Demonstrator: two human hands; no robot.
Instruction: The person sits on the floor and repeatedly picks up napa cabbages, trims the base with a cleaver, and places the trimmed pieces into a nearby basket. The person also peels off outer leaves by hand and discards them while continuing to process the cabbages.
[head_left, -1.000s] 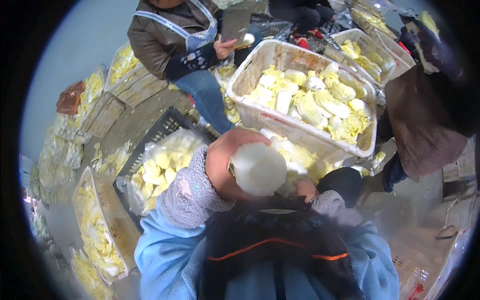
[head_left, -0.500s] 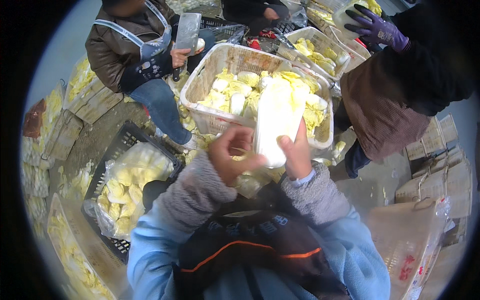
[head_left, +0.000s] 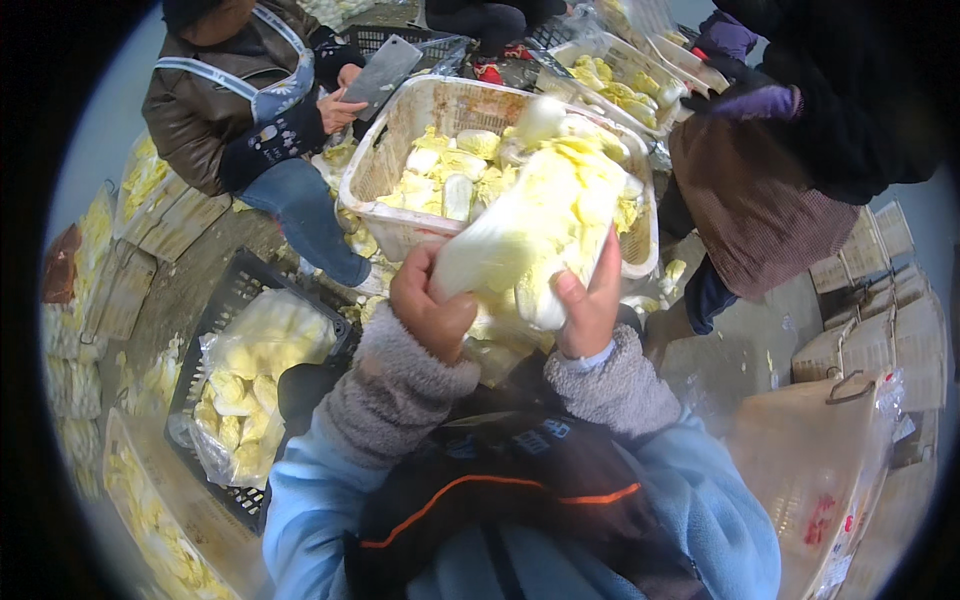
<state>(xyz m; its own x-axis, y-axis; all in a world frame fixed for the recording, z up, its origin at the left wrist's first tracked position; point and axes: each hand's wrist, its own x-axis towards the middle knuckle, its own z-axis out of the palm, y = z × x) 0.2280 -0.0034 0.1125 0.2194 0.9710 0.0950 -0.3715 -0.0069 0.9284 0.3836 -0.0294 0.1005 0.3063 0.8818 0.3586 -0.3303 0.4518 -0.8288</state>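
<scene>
White is shown at the stalk end of the held cabbage [head_left: 550, 210], and its leaves [head_left: 585, 185] are tinted yellow. The fleecy cuffs [head_left: 400, 385] are coloured grey and the sleeves [head_left: 330, 490] light blue; the dark apron [head_left: 480, 515] is crossed by a thin orange line [head_left: 450, 488]. The off-white crate [head_left: 400, 225] is stained brown. A co-worker's brown jacket [head_left: 185, 130] is crossed by blue-and-white straps [head_left: 210, 75]. At the right, a brown cloth [head_left: 745, 205] is finely patterned. The tan crate [head_left: 790, 440] is marked in red, and purple is seen on a glove [head_left: 755, 103].
</scene>
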